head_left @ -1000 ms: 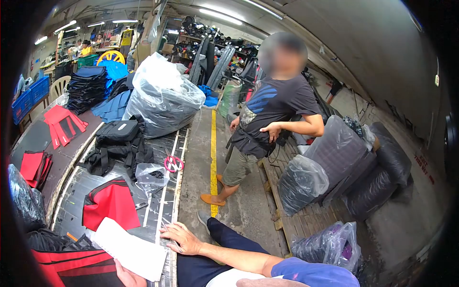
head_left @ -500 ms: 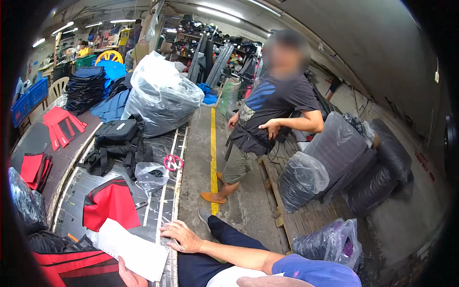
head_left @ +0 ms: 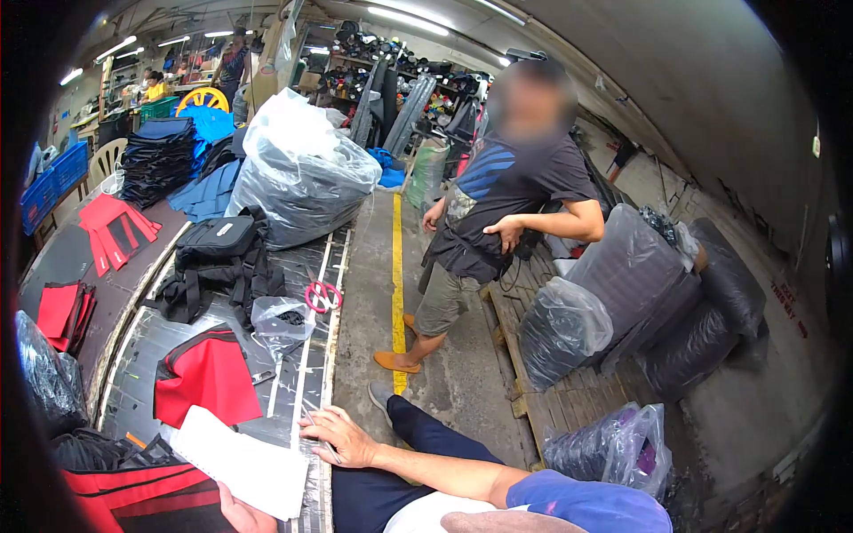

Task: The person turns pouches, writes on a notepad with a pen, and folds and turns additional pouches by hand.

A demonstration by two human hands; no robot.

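My left hand (head_left: 246, 513) grips the lower edge of a white sheet of paper (head_left: 240, 466), thumb on top. My right hand (head_left: 342, 437) rests at the table's edge, its fingers closed around a thin, silvery, pen-like tool (head_left: 311, 417); what kind it is, I cannot tell. Just beyond the paper lies a red fabric piece with black trim (head_left: 209, 382). Red and black fabric (head_left: 133, 493) lies left of my left hand. Farther up the table are a small clear plastic bag (head_left: 281, 324) with dark contents and red-handled scissors (head_left: 323, 297).
A black bag (head_left: 222, 258) and a big filled plastic sack (head_left: 302, 191) stand farther along the table (head_left: 133, 382). A person (head_left: 515, 195) stands in the aisle by a yellow floor line (head_left: 397, 266). Wrapped bundles (head_left: 622, 275) sit on a wooden pallet (head_left: 546, 404) at right.
The paper has shifted slightly left in my left hand. My right hand stays nearly in place. In the far background, a person in dark clothing now shows more plainly.
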